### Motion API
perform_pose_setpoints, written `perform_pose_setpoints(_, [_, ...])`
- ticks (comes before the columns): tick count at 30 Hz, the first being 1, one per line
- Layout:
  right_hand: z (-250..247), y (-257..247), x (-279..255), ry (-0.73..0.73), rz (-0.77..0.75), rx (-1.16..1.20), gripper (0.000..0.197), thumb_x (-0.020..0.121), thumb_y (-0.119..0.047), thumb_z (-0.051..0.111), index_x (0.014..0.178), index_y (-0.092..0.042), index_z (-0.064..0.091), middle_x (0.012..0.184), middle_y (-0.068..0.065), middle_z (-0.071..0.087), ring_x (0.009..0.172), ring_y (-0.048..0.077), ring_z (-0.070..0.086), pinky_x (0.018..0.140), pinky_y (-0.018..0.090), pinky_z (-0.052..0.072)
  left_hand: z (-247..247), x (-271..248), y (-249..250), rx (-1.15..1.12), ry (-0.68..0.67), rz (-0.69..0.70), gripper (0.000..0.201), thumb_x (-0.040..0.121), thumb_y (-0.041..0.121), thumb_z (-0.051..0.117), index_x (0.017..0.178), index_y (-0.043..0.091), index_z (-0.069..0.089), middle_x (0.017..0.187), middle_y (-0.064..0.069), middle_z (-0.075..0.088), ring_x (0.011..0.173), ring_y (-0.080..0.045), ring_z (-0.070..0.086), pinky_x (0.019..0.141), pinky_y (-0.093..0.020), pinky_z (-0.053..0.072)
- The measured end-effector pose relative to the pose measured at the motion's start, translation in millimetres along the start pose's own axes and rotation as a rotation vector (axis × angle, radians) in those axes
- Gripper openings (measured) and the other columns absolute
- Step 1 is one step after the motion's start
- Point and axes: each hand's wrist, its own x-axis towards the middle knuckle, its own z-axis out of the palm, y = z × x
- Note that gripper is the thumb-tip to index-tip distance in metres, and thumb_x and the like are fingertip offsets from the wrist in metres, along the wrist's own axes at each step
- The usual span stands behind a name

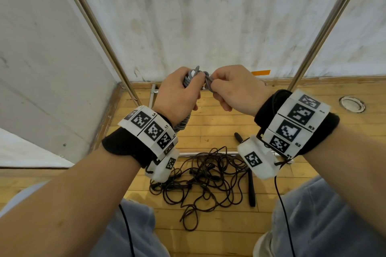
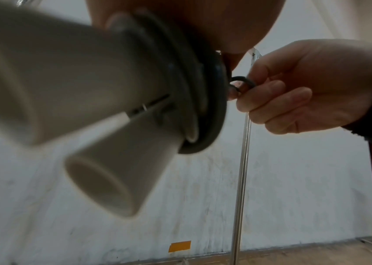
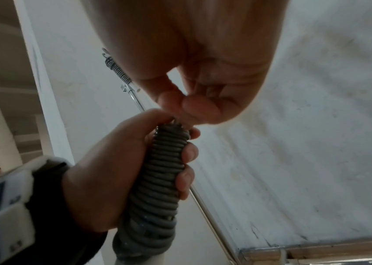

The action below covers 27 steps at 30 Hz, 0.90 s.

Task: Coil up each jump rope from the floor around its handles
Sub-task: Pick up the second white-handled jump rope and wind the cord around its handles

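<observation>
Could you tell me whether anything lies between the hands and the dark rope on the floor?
Nothing visible blocks the dark rope, but both hands are occupied: the left hand grips the coiled grey rope and the right hand pinches its end.

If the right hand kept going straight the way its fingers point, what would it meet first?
The right hand points toward the left hand, so it would likely meet the grey rope coiled in that grip first; they look almost touching.

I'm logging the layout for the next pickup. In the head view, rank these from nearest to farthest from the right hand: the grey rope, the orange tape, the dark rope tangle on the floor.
1. Grey rope: pinched in the right hand itself, at its left.
2. Orange tape: on the wall base, just beyond the hand to its right.
3. Dark rope tangle: on the floor below, between the knees.
</observation>
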Motion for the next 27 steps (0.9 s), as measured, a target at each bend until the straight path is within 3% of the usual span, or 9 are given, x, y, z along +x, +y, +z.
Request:
perform_pose_setpoints(4, [0.6, 1.5, 2.5, 0.038, -0.009, -0.076, 0.018, 0.088, -0.014, 0.048, 0.078, -0.007, 0.061, 0.056, -0.001, 0.047, 0.046, 0.013, 0.040, 0.048, 0.025, 0.032, 2.1, -0.2, 0.7, -0.018, -0.013, -0.039, 0.026, 0.096, 0.033, 0.046, 0.083, 0.013, 0.058, 0.064, -0.002, 0.061, 0.048, -0.021, 0.061, 0.053, -0.036, 0.050])
perform_pose_setpoints(8, [0.8, 2.0, -1.3, 0.126, -0.025, -0.055, 0.007, 0.087, -0.019, 0.052, 0.090, -0.018, 0.057, 0.061, -0.003, 0.056, 0.041, 0.009, 0.054, 0.048, 0.024, 0.045, 0.7, -0.8, 1.5, -0.085, -0.004, -0.036, 0.030, 0.094, 0.032, 0.043, 0.084, 0.008, 0.058, 0.066, -0.008, 0.060, 0.048, -0.025, 0.059, 0.049, -0.034, 0.048])
perform_pose_setpoints(11, [3.9, 1.1, -5.2, 0.260, -0.158, -0.046, 0.010, 0.088, -0.019, 0.052, 0.098, -0.022, 0.053, 0.077, -0.004, 0.060, 0.055, 0.009, 0.060, 0.054, 0.018, 0.045, -0.1, -1.8, 3.2, -0.136, 0.002, -0.029, 0.029, 0.094, 0.034, 0.038, 0.080, 0.015, 0.056, 0.066, -0.009, 0.059, 0.050, -0.028, 0.058, 0.047, -0.032, 0.046])
perform_pose_setpoints(15, [6.3, 1.8, -6.3, 0.244, -0.318, -0.266, 0.019, 0.087, -0.032, 0.060, 0.102, -0.021, 0.065, 0.090, -0.010, 0.058, 0.072, 0.002, 0.054, 0.067, 0.012, 0.039, -2.9, -0.2, 4.9, -0.184, -0.014, -0.059, 0.020, 0.100, 0.025, 0.037, 0.089, 0.017, 0.051, 0.070, -0.011, 0.056, 0.051, -0.027, 0.056, 0.044, -0.028, 0.044])
perform_pose_setpoints(17, [5.2, 2.5, -4.8, 0.262, -0.331, -0.287, 0.020, 0.089, -0.030, 0.059, 0.103, -0.019, 0.068, 0.089, -0.011, 0.058, 0.075, 0.006, 0.055, 0.072, 0.017, 0.041, -4.4, -1.1, 6.0, -0.193, -0.037, -0.042, 0.012, 0.101, 0.023, 0.036, 0.104, 0.019, 0.047, 0.075, -0.015, 0.055, 0.052, -0.026, 0.055, 0.043, -0.027, 0.045])
perform_pose_setpoints(19, [4.3, 1.4, -2.6, 0.295, -0.329, -0.253, 0.020, 0.091, -0.028, 0.055, 0.097, -0.017, 0.071, 0.082, -0.012, 0.058, 0.075, 0.008, 0.057, 0.073, 0.021, 0.042, -4.3, -3.2, 6.7, -0.172, -0.049, -0.014, 0.014, 0.102, 0.022, 0.035, 0.109, 0.022, 0.047, 0.077, -0.017, 0.055, 0.052, -0.028, 0.056, 0.044, -0.029, 0.046])
perform_pose_setpoints(27, [3.3, -2.5, -0.9, 0.326, -0.258, -0.141, 0.017, 0.091, -0.026, 0.055, 0.081, -0.021, 0.067, 0.067, -0.019, 0.057, 0.073, 0.010, 0.063, 0.070, 0.023, 0.046, 0.2, -6.2, 6.5, -0.170, -0.007, -0.027, 0.029, 0.102, 0.029, 0.040, 0.088, 0.010, 0.056, 0.070, -0.010, 0.062, 0.046, -0.027, 0.058, 0.042, -0.028, 0.046])
